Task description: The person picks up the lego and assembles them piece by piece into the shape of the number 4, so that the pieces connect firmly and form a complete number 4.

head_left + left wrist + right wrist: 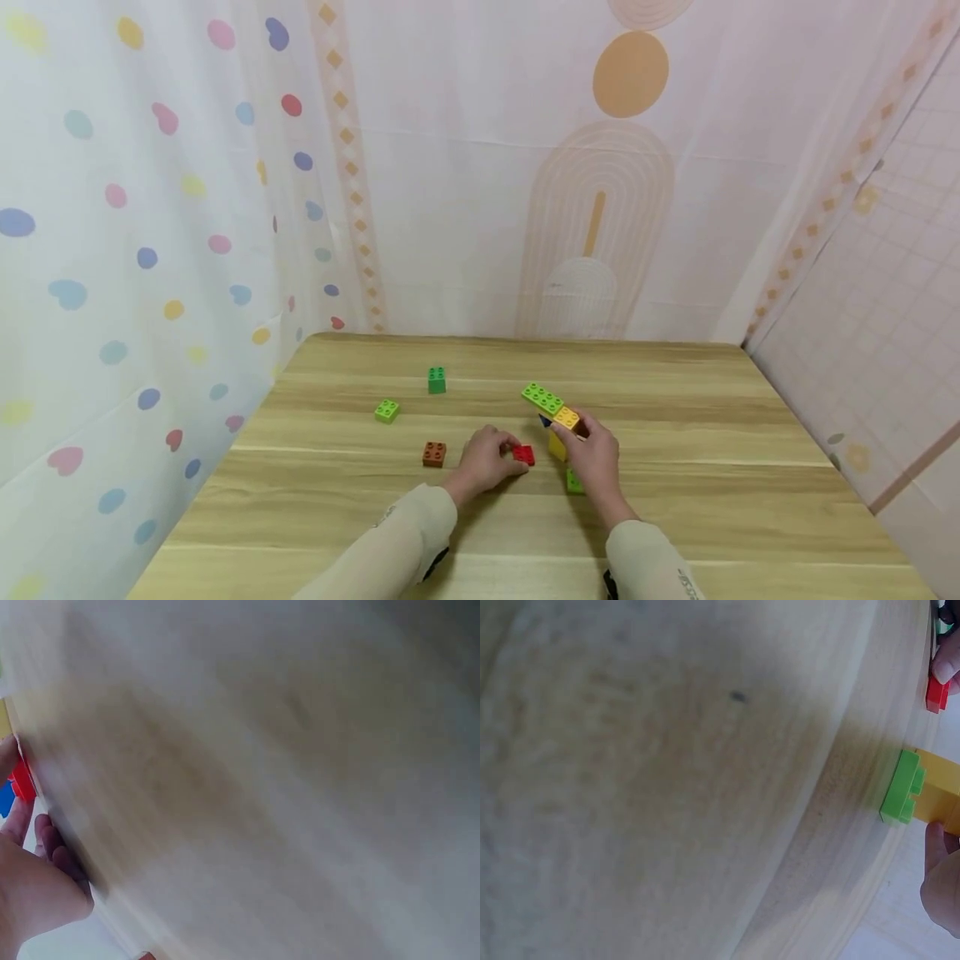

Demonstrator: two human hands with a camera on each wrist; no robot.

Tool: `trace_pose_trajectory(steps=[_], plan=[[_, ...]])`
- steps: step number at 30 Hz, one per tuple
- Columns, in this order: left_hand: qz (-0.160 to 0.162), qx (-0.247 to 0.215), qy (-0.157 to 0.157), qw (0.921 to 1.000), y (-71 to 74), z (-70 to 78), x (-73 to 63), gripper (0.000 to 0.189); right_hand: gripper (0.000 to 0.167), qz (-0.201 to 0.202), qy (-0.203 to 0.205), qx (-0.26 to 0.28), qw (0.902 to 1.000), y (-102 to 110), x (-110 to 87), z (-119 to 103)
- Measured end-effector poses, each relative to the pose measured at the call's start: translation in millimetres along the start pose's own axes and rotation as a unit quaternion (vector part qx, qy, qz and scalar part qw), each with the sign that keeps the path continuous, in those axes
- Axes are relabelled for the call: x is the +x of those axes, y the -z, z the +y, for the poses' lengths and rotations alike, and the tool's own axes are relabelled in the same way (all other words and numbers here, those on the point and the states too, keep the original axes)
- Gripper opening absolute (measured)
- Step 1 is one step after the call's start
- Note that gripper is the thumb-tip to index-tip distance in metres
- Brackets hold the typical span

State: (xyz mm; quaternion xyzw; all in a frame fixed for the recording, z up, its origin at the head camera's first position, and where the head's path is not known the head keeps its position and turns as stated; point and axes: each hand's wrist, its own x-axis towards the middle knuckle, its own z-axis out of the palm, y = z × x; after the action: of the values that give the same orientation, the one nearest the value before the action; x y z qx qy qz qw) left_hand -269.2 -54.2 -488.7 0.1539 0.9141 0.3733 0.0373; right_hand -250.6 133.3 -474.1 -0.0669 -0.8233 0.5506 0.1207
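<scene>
In the head view, my left hand point(486, 460) pinches a small red brick point(524, 455) at the tabletop. The left wrist view shows that red brick point(22, 780) between thumb and fingers. To its right, my right hand point(596, 454) grips a stack of bricks by its yellow part point(557, 446). An orange-yellow brick point(566, 418) and a long lime-green brick point(542, 398) form the top, the long one jutting to the far left. A dark blue piece point(545, 421) shows beneath it. Low on the stack is a lime-green brick point(901, 787), under the yellow.
Left of my left hand lies a brown-orange brick point(434, 454). Farther back are a lime-green brick point(387, 411) and a dark green brick point(437, 381). Everything is on a wooden table point(712, 467), with patterned curtains point(465, 167) behind and at the sides.
</scene>
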Motion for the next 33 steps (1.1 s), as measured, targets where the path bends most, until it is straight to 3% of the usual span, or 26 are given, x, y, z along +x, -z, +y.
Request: trace_pose_trajectory(steps=[5,13,23,33], plan=[[-0.003,-0.027,-0.007,0.9996,5.8,-4.1,1.8,0.029,0.041,-0.002,-0.005,0.003,1.0,0,-0.3,0],[-0.021,-0.101,0.048,0.9935,18.0,-5.0,3.0,0.028,0.04,-0.009,-0.016,0.0,0.9998,3,0.4,2],[-0.024,-0.16,0.086,0.983,30.0,-6.7,2.6,0.032,0.042,-0.029,-0.014,0.007,0.9994,7,2.9,1],[-0.006,-0.181,0.103,0.978,36.3,-6.2,8.2,0.044,0.039,-0.072,-0.013,0.009,0.9973,14,7.6,0]])
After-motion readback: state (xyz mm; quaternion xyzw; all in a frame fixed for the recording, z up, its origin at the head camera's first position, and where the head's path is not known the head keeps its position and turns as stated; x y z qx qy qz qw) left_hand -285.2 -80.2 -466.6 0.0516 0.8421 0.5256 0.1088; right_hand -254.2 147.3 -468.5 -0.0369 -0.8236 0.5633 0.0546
